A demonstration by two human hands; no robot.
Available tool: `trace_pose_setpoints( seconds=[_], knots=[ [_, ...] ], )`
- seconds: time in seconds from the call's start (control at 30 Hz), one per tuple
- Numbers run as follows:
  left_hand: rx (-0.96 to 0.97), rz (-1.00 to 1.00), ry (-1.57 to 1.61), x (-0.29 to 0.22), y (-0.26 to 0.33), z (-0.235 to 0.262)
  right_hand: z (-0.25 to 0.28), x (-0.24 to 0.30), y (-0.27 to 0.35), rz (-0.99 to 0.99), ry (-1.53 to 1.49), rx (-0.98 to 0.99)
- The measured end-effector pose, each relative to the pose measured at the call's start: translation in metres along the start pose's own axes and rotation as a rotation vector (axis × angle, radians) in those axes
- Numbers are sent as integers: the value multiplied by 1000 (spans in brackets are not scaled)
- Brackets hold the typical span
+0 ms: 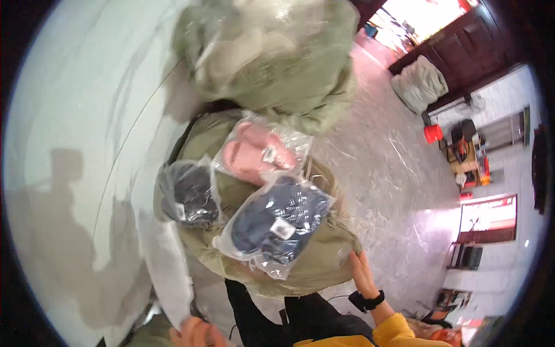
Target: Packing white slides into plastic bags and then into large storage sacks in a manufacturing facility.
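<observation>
A large olive-green woven sack lies in front of me. On it rest pink slippers in a clear plastic bag, a bagged dark navy pair that looks like slippers, and a smaller bagged black item at the left. My right hand has its fingers closed on the sack's right edge. Low at the picture's bottom edge, my left hand is curled beside the lower end of a long white strip. Whatever it holds is hidden and slightly blurred.
A second bulging green sack stands just beyond. A pale wall rises at the left. Across the grey floor are another sack by a dark door, a red bucket and a black chair.
</observation>
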State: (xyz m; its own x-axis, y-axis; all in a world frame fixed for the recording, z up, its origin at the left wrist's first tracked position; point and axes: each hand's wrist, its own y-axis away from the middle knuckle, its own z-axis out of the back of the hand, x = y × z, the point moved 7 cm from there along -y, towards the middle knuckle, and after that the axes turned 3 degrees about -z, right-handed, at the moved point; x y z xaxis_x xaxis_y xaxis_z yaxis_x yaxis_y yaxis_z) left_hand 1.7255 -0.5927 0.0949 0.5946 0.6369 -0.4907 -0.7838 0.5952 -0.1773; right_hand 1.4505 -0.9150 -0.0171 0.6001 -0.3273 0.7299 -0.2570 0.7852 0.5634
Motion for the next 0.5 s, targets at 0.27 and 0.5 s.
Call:
trace_pose_setpoints(
  seconds=[0.27, 0.5],
  knots=[
    [561, -806, -42, -133, -16, -168, 29, 5, -11, 118, -359, -161],
    [468, -698, 383, -140, -37, -169, 75, -22, -2, 91, -518, -238]
  ],
)
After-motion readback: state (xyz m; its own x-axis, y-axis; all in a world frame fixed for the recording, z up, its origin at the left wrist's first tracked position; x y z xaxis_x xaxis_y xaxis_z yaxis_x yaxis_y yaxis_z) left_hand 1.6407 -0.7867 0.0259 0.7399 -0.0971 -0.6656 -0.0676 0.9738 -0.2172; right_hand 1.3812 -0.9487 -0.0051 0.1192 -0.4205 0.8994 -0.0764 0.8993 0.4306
